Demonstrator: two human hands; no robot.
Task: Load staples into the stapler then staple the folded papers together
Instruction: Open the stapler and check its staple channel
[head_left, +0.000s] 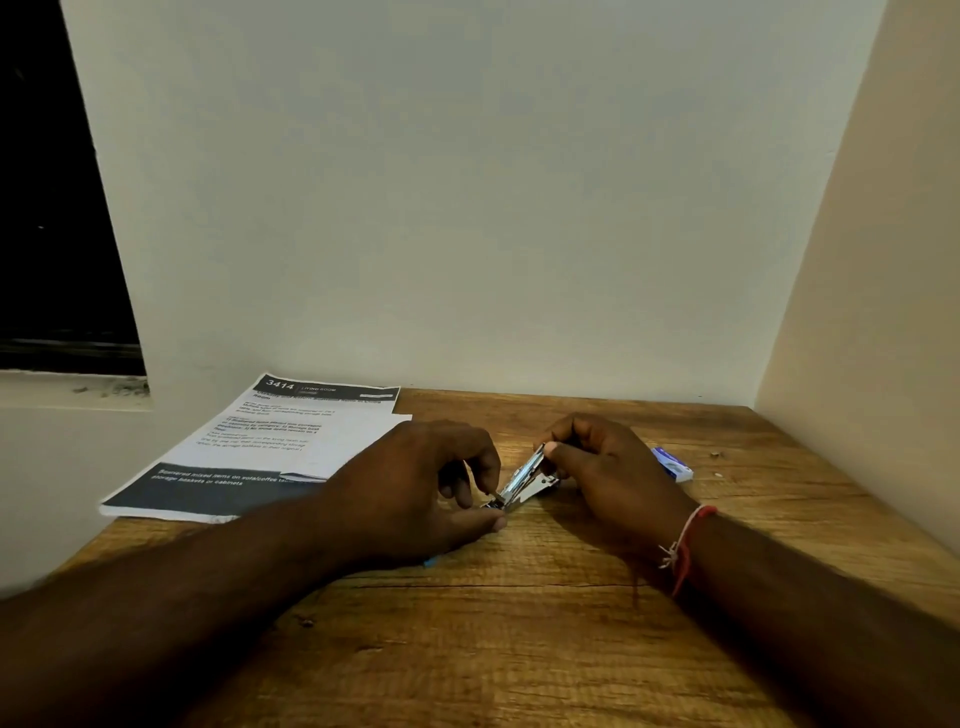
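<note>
A small metal stapler (522, 480) lies hinged open on the wooden table (519, 623), between both hands. My right hand (602, 467) pinches the raised top arm at its far end. My left hand (431, 483) grips the near end, thumb and forefinger pinched on a small metal piece there; whether this is a strip of staples I cannot tell. The folded printed papers (260, 452) lie flat at the left, behind my left hand. A small blue-and-white staple box (673, 464) sits just right of my right hand.
White walls close the table at the back and on the right. A dark window (52, 208) with a sill is at the far left. A bit of blue (431, 561) peeks from under my left wrist. Small specks (717, 454) lie near the right wall.
</note>
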